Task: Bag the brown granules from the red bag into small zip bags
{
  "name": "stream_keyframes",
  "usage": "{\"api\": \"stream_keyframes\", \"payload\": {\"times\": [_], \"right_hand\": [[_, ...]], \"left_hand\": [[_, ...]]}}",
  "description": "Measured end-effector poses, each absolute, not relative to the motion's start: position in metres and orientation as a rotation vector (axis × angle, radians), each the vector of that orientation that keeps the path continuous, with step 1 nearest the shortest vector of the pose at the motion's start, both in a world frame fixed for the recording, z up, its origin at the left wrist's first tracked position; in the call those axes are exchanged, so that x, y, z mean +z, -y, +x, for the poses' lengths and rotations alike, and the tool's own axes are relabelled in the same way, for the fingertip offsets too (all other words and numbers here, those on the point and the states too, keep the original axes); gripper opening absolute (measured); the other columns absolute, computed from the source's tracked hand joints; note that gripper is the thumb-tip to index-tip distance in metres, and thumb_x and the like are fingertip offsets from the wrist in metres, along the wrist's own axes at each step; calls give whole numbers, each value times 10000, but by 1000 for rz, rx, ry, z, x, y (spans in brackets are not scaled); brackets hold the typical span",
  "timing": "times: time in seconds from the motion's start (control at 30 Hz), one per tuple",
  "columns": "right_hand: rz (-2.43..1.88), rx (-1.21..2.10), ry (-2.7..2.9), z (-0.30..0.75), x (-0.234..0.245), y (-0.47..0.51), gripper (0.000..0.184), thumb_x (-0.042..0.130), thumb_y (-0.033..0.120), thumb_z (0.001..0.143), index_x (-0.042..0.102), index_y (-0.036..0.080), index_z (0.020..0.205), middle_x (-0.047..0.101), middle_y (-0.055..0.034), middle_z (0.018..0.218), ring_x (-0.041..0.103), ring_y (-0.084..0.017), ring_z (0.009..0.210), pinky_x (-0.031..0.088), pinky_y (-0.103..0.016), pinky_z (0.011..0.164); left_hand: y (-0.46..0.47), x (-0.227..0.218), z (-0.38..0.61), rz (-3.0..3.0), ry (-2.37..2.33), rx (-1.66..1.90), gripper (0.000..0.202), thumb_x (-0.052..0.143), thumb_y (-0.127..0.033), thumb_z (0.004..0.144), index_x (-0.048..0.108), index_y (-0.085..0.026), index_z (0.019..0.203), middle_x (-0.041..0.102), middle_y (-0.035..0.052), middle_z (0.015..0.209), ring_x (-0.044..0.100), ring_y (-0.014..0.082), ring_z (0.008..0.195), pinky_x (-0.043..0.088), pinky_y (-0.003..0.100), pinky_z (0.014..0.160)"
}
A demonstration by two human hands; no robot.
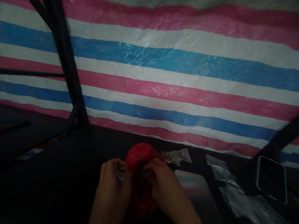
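Observation:
A red plastic bag [137, 155] sits on the dark table [58, 186] at the bottom centre, its mouth open toward me with dark contents inside. My left hand [113, 186] is closed on a small clear plastic bag [121, 171] at the red bag's left edge. My right hand [163, 186] has its fingers curled into the red bag's mouth; what they pinch is hidden in the dark.
A small clear zip bag with brownish pieces [176, 156] lies just right of the red bag. A grey metal plate [198, 189] lies right of my hands. Several empty clear bags [233, 186] and a dark phone-like slab [272, 179] lie at the right. A black stand [67, 71] rises at left.

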State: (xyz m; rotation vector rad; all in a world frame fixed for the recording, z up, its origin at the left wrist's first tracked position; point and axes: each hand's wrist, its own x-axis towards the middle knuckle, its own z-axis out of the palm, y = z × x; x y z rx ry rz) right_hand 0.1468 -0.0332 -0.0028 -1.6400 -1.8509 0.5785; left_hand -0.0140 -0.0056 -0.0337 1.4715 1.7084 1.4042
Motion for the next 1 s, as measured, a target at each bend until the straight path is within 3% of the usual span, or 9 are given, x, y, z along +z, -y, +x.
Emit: {"api": "stream_keyframes", "payload": {"times": [0.13, 0.3, 0.7, 1.0], "right_hand": [[-1619, 582, 1809, 148, 0, 30, 462, 543, -52, 797, 771, 226, 1087, 726, -38, 1206, 683, -225, 1138, 470, -349, 1035], [-1569, 605, 1791, 149, 11, 34, 355, 601, 1, 843, 769, 241, 1045, 724, -21, 1157, 670, -210, 1117, 458, -335, 1020], [-1503, 784, 1762, 136, 27, 56, 353, 639, 17, 808, 756, 299, 985, 751, 27, 1109, 685, -196, 1076, 480, -333, 964], [-1648, 598, 1728, 151, 6, 43, 373, 546, -12, 851, 709, 213, 1100, 686, -85, 1231, 638, -262, 1185, 453, -428, 1063]], "left_hand": [[8, -31, -15, 1244, -1512, 1343, 293, 664, -488, 720, 598, -259, 890, 652, 10, 803, 660, 253, 738, 519, 368, 661], [3, -34, -19, 1123, -1370, 1363, 319, 717, -454, 685, 585, -250, 891, 641, -28, 784, 664, 200, 723, 541, 303, 635], [0, -33, -5, 1007, -1344, 1390, 310, 719, -395, 572, 576, -242, 801, 611, -55, 670, 586, 157, 607, 500, 271, 538], [-2, -29, 3, 953, -1403, 1368, 361, 715, -428, 548, 609, -225, 828, 701, -9, 716, 669, 199, 650, 541, 312, 583]]}}
